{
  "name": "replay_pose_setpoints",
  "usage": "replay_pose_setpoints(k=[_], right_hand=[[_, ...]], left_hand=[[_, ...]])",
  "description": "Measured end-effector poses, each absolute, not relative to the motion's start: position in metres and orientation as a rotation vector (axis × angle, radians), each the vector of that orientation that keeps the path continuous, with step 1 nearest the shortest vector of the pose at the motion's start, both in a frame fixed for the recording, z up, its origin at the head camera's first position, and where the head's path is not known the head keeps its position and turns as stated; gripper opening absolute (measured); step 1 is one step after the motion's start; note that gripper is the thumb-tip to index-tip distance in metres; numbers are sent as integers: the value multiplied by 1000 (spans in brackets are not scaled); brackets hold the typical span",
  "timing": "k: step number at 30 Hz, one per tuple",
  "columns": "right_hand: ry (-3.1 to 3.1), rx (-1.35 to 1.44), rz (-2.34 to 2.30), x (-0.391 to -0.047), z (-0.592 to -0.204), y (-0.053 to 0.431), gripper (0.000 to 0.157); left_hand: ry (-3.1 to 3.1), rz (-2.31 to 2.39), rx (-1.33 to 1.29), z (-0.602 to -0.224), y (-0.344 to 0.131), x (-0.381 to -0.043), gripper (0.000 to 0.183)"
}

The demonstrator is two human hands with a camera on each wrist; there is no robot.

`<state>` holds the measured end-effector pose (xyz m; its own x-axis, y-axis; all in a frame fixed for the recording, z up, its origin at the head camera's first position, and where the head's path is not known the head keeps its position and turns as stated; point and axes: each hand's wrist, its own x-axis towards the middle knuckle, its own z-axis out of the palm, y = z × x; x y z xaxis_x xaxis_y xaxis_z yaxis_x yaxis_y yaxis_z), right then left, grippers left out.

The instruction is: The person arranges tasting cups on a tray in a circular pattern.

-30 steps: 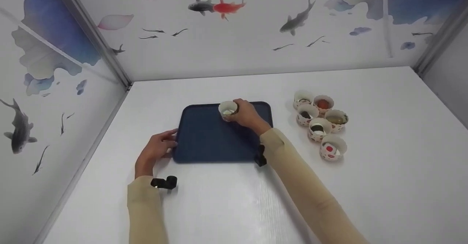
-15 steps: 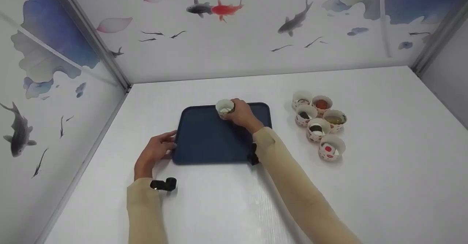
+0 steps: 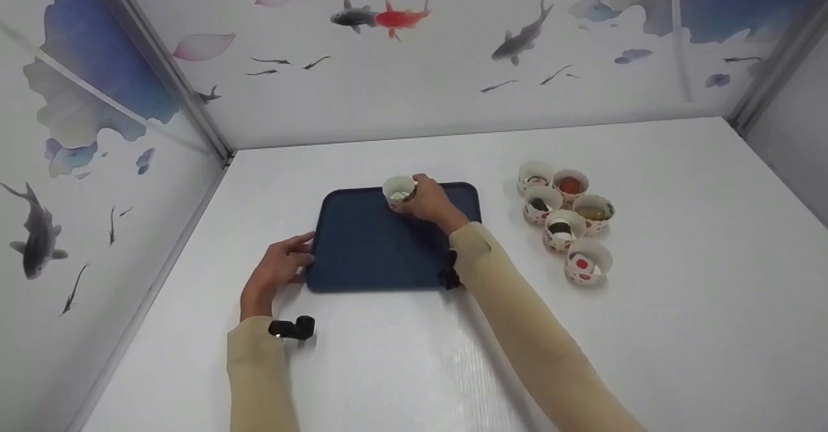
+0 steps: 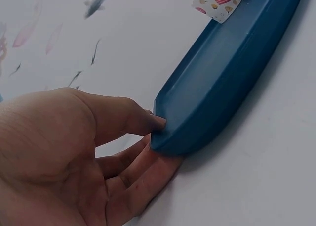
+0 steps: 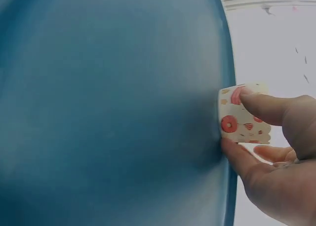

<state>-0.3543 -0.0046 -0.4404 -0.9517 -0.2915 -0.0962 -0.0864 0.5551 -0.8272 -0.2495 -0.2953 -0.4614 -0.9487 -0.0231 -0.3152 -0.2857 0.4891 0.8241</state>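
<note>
My right hand [image 3: 432, 200] pinches a paper cup [image 3: 394, 203] between thumb and fingers at the far edge of the dark blue tray [image 3: 375, 251]. Something pale lies inside the cup. In the right wrist view, the cup [image 5: 244, 123] shows a donut print, and its base is right at the tray's surface near the rim. On the tray's left side, my left hand [image 3: 277, 267] holds the edge. The left wrist view shows the thumb [image 4: 143, 118] over the tray's rim [image 4: 170, 142] and the other fingers against its underside.
Several similar printed paper cups stand grouped on the white table right of the tray, among them one with reddish food [image 3: 570, 186] and a nearest one [image 3: 587, 264]. White walls with painted fish [image 3: 398, 18] enclose the table at the back and sides.
My right hand and forearm have shifted slightly left, with the cup, over the last second; the last half second shows almost no motion. The left hand stays at the tray's edge.
</note>
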Motion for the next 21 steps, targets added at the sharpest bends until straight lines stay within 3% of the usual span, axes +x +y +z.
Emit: replay_pose_setpoints(k=[9, 21], right_hand=[[2622, -231, -1217, -351, -430, 5, 97], [2571, -242, -1378, -338, -411, 10, 82]], left_hand=[[2475, 1431, -259, -461, -296, -249, 57], [2457, 1446, -290, -458, -294, -251, 57]])
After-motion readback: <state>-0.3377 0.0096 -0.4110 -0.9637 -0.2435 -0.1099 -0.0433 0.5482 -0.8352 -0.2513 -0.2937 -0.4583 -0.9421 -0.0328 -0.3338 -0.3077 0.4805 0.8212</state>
